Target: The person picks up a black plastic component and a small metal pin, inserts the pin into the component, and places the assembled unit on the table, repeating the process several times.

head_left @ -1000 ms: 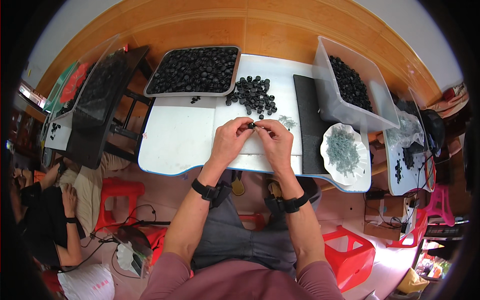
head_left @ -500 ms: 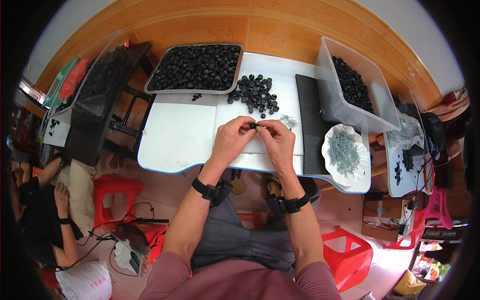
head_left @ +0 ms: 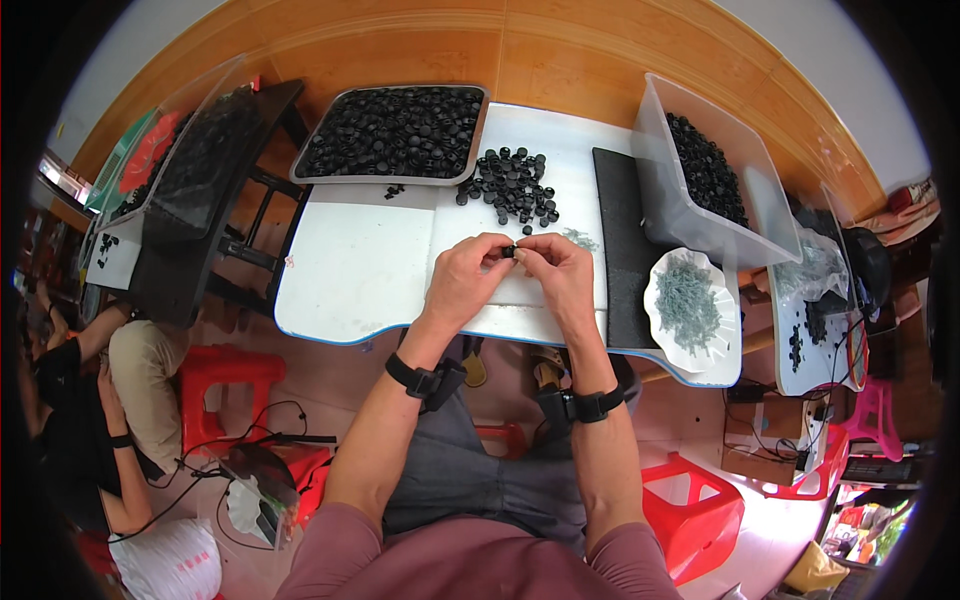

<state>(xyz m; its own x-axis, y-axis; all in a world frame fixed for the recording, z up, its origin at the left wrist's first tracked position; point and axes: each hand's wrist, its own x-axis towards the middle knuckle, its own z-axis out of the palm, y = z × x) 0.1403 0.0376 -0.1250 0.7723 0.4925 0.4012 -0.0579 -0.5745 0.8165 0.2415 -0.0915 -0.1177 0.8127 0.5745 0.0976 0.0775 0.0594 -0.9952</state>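
Note:
My left hand [head_left: 466, 277] pinches a small black round cap [head_left: 508, 252] over the near part of the white table [head_left: 350, 270]. Pressed close on its other side are the fingertips of my right hand [head_left: 560, 272], closed in a pinch at the cap; whether they grip a tiny piece there is too small to tell. Just beyond my hands lies a loose pile of similar black caps [head_left: 512, 185]. A little scatter of thin grey-green pieces [head_left: 579, 240] lies beside my right hand. More of these pieces [head_left: 687, 305] fill a white scalloped dish [head_left: 716, 272] on the right.
A metal tray [head_left: 295, 180] heaped with black caps stands at the back left. On the right, a translucent plastic bin [head_left: 690, 225] of caps rests by a dark mat [head_left: 622, 270]. Red stools [head_left: 225, 375] stand on the floor. A co-worker [head_left: 85, 430] sits at far left.
My right hand has shifted very slightly, its fingers staying at the cap. The co-worker at the left has moved their arms and leg a little.

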